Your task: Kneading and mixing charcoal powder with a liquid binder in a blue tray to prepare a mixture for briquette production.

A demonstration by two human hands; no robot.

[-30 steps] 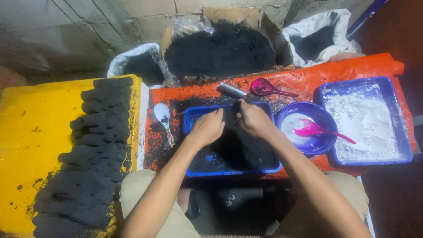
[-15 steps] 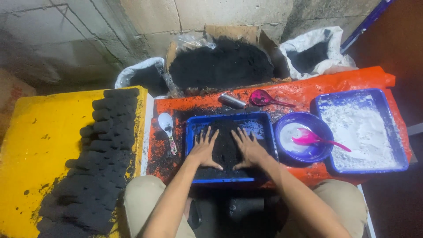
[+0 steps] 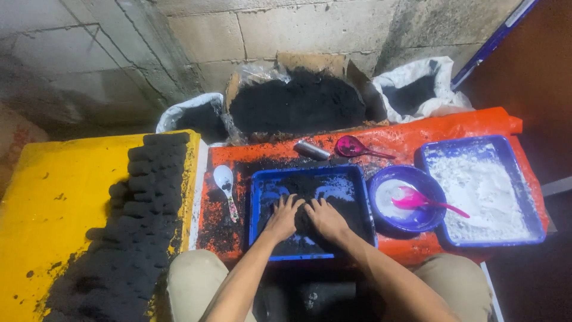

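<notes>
Black powder mix (image 3: pixel 301 223) in the blue tray (image 3: pixel 258 209) on the orange-covered desk (image 3: pixel 411 140) has been drawn together: left hand (image 3: pixel 283 217) and right hand (image 3: pixel 325 219), earlier flat and apart, now cup one mound, fingers spread.

— From my feed, the tray (image 3: pixel 260 197) under my hands looks like glossy blue plastic, and the black powder (image 3: pixel 310 197) in it is matt and crumbly. Agree?

— Yes. I see the orange sheet (image 3: pixel 417 140) on the surface as shiny plastic, creased and gritty with black dust.

— The white spoon (image 3: pixel 225 179) seems smooth and glazed; the pink spoon (image 3: pixel 351 146) is translucent plastic.

— The bowl (image 3: pixel 408 200) is glossy blue too. The second tray (image 3: pixel 482 191) holds fine, chalky white powder.

— The black lumps (image 3: pixel 131 226) look rough and dull on a smooth yellow board (image 3: pixel 53 214).

— And the wall (image 3: pixel 286 30) is coarse grey block.
</notes>
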